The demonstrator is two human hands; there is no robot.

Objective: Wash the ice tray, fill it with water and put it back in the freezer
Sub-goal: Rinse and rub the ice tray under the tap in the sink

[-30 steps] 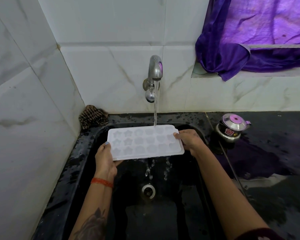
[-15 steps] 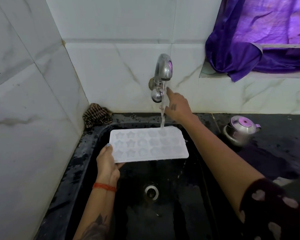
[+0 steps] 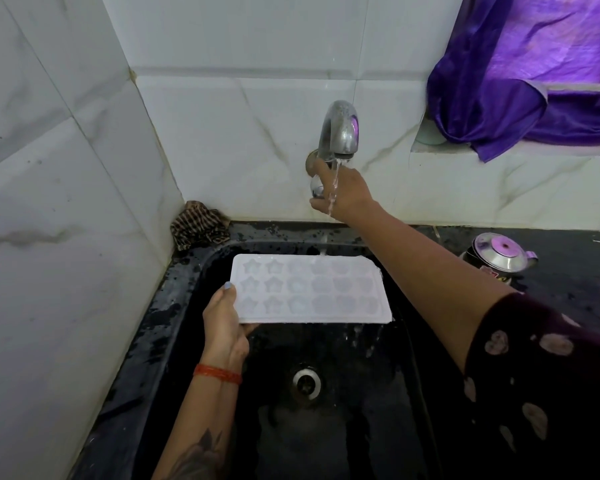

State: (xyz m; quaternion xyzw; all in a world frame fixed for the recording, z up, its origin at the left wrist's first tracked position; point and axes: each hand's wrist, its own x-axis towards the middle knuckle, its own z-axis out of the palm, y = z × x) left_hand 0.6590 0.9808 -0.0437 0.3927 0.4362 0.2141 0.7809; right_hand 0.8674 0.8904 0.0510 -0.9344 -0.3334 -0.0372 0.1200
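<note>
The left hand [image 3: 224, 323] pinches the ice tray [image 3: 309, 292] by its left short edge, level over the sink [image 3: 174, 299]. The right hand [image 3: 347, 194] closes on the tap [image 3: 338, 133] knob. Wet, light and likely flexible, the tray probably wants two-handed support.

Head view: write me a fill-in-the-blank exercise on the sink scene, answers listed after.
1. The ice tray is held over the sink by the ____ hand only.
2. The right hand reaches up to the ____.
3. The cloth on the window ledge is ____ in colour.

Answers: left; tap; purple
</note>
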